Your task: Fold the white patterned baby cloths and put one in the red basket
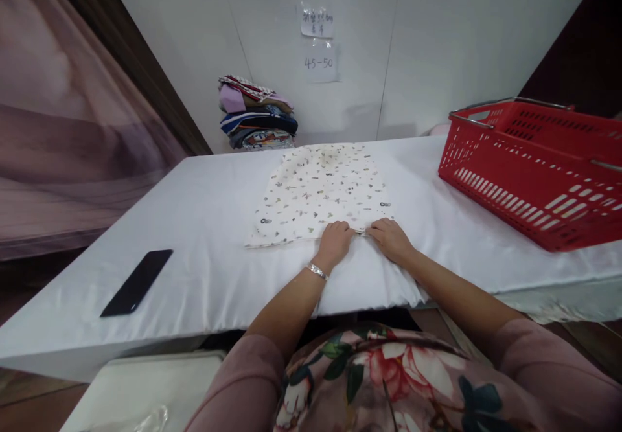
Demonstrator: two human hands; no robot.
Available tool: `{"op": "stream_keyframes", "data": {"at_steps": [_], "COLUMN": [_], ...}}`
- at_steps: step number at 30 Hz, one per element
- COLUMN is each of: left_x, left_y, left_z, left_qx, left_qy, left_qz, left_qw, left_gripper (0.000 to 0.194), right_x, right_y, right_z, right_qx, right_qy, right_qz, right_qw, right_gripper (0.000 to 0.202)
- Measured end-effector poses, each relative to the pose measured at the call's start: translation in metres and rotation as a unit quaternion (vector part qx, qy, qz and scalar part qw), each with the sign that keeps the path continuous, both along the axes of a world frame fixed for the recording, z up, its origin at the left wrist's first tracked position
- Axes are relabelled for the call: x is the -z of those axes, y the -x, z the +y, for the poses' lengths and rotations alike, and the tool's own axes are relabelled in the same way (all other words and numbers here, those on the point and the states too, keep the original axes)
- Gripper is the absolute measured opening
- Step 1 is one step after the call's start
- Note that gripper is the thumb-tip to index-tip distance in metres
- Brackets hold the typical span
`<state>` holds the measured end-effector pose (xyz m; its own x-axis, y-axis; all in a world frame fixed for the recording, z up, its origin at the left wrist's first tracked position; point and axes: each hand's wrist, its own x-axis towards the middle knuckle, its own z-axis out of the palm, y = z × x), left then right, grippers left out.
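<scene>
A cream cloth [321, 192] with a small scattered print lies folded and mostly flat on the white-covered table [208, 218]. At its near edge, right of the middle, my left hand [336, 241] grips the fabric with curled fingers; a silver bracelet circles that wrist. Just to the right, my right hand [390, 236] pinches the same edge close to the cloth's near right corner. A short stretch of layered edge shows between the two hands. The thumbs and the fabric under the fingers are hidden.
A stack of folded clothes [257, 114] stands at the back against the wall. On the right sits a red plastic basket [510, 186] with metal handles. A black phone [137, 283] lies at the left. Two paper signs [318, 63] hang on the wall.
</scene>
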<state>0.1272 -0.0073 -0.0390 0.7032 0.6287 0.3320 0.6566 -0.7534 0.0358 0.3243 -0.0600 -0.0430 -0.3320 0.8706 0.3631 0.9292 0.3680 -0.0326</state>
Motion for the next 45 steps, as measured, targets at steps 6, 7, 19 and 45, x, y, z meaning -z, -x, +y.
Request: {"op": "stream_keyframes", "data": {"at_steps": [6, 7, 19, 45], "left_x": [-0.005, -0.005, -0.003, -0.001], "left_y": [0.003, 0.003, -0.001, -0.013], "left_z": [-0.005, -0.005, -0.002, -0.003], "left_qx": [0.007, 0.010, -0.003, 0.058], "left_qy": [0.009, 0.008, 0.000, -0.038], "left_qz": [-0.011, -0.013, 0.005, -0.018], "left_qw": [1.000, 1.000, 1.000, 0.997], "left_gripper": [0.016, 0.014, 0.016, 0.016], "right_x": [-0.006, -0.007, 0.000, 0.003], "right_y": [-0.001, -0.002, -0.008, -0.009], "right_z": [-0.004, -0.004, -0.001, 0.004], "right_qx": [-0.021, -0.025, -0.012, 0.009], "right_qy": [0.019, 0.022, -0.010, -0.042], "right_qz": [0.000, -0.004, 0.012, 0.009], "right_qw": [1.000, 0.999, 1.000, 0.999], "right_gripper": [0.024, 0.024, 0.025, 0.027]}}
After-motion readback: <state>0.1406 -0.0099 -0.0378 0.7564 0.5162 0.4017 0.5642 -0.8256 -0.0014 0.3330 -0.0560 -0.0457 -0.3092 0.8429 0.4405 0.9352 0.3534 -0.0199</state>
